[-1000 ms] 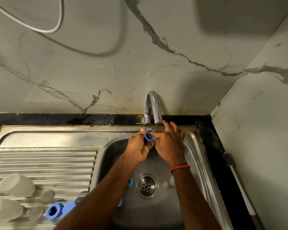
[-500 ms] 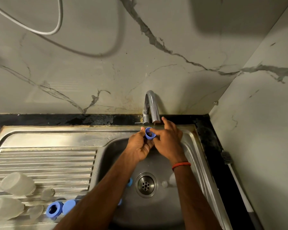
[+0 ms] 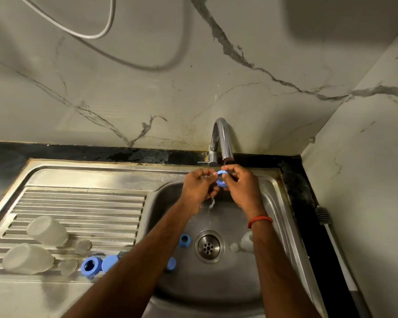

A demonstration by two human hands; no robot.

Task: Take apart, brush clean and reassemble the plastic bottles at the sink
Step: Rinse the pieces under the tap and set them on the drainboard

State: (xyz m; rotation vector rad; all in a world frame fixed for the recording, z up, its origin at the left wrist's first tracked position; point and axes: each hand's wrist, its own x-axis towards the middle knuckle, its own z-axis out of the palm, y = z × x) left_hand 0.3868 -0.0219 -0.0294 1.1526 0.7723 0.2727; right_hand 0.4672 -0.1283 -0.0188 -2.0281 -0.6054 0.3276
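Observation:
A blue bottle ring [image 3: 221, 179] is held under the chrome tap [image 3: 223, 143], with water running off it into the sink basin [image 3: 218, 281]. My right hand [image 3: 241, 184] pinches the ring. My left hand [image 3: 200, 187] has curled fingers at the ring's left side, touching it. Two clear bottle bodies [image 3: 47, 230] [image 3: 28, 259] lie on the ribbed drainboard [image 3: 78, 207]. Two blue collars [image 3: 91, 267] [image 3: 109, 263] lie beside them. More blue parts [image 3: 184, 241] [image 3: 171, 263] and a clear part [image 3: 246, 242] lie in the basin around the drain [image 3: 208, 246].
Small clear lids [image 3: 83, 246] [image 3: 67, 267] lie on the drainboard. A brush handle [image 3: 326, 228] runs along the black counter edge on the right. A white hose [image 3: 101, 31] hangs on the marble wall behind the sink.
Both hands have turned the blue ring under the tap; the right hand's fingers now curl round it and the left hand has shifted a little to the left.

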